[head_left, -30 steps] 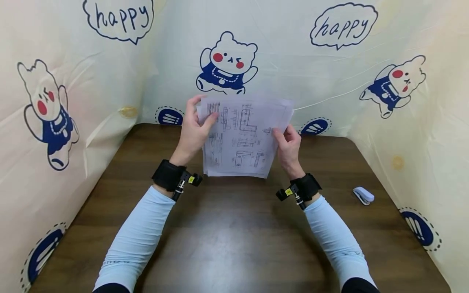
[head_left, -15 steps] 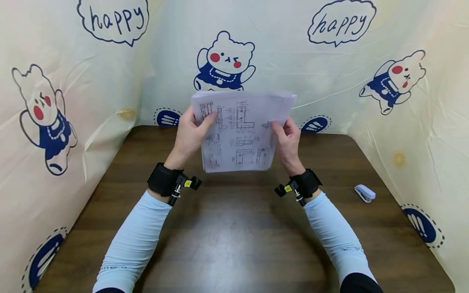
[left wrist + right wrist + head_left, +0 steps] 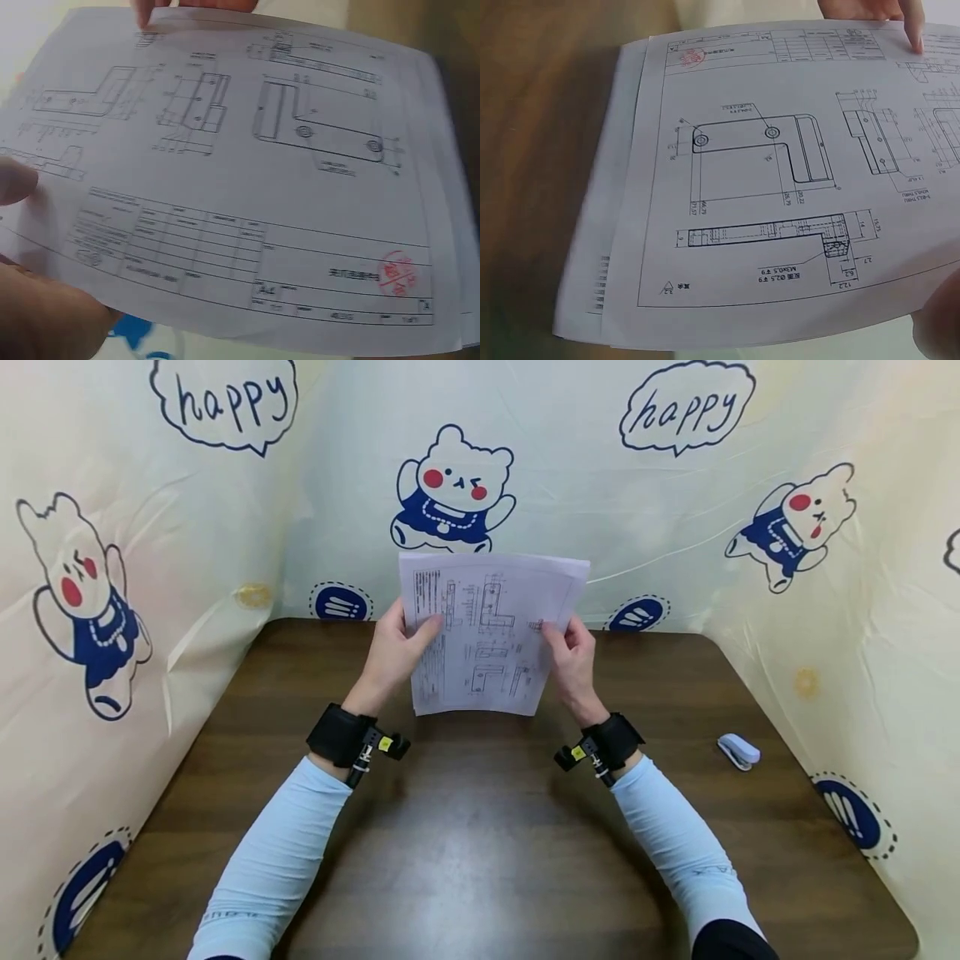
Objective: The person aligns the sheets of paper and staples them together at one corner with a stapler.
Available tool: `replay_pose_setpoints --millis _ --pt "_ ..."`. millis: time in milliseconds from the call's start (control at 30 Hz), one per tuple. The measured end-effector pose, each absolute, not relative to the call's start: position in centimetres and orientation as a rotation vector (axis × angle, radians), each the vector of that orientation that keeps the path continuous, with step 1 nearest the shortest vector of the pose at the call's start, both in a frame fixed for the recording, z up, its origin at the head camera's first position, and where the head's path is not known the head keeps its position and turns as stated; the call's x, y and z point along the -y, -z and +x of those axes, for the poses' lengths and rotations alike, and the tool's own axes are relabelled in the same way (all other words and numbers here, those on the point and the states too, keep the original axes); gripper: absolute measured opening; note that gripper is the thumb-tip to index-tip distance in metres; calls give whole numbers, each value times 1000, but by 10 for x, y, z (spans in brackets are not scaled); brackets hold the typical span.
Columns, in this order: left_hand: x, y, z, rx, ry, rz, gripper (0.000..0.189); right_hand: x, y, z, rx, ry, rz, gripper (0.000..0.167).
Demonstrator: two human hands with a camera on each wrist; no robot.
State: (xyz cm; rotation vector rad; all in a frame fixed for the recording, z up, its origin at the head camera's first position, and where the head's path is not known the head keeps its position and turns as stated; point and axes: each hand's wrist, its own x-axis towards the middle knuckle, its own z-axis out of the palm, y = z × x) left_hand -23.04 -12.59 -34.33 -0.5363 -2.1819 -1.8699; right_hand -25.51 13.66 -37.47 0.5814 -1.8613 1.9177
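A stack of white paper sheets [image 3: 487,602] printed with technical drawings is held up over the far part of the table. At its left side my left hand [image 3: 390,656] grips it, thumb on the front and the other fingers behind, hidden. My right hand [image 3: 573,668] pinches the right side the same way. The left wrist view shows the drawing sheet [image 3: 225,172] up close, with a red stamp in one corner. In the right wrist view, the edge of a lower sheet [image 3: 592,247] sticks out past the top sheet.
A light purple stapler [image 3: 738,750] lies on the brown wooden table [image 3: 465,843] at the right, near its edge. A pale cloth backdrop [image 3: 570,460] with bear prints surrounds the table on the left, back and right.
My left hand has shifted down from the sheets' upper corner to lower on their left side. My right hand has moved slightly left. The top edges now look more even.
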Motion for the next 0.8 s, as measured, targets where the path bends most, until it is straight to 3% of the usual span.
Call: replay_pose_setpoints --millis 433,633,800 --pt "135 370 -235 2314 1918 -384 37 -135 388 -251 2103 -1925 502 33" --pt "150 355 -239 2621 1854 -259 34 -162 358 -258 2633 -1811 401 32" --pt "154 375 -237 2927 1849 -167 27 -187 370 -261 3041 -1978 279 30"
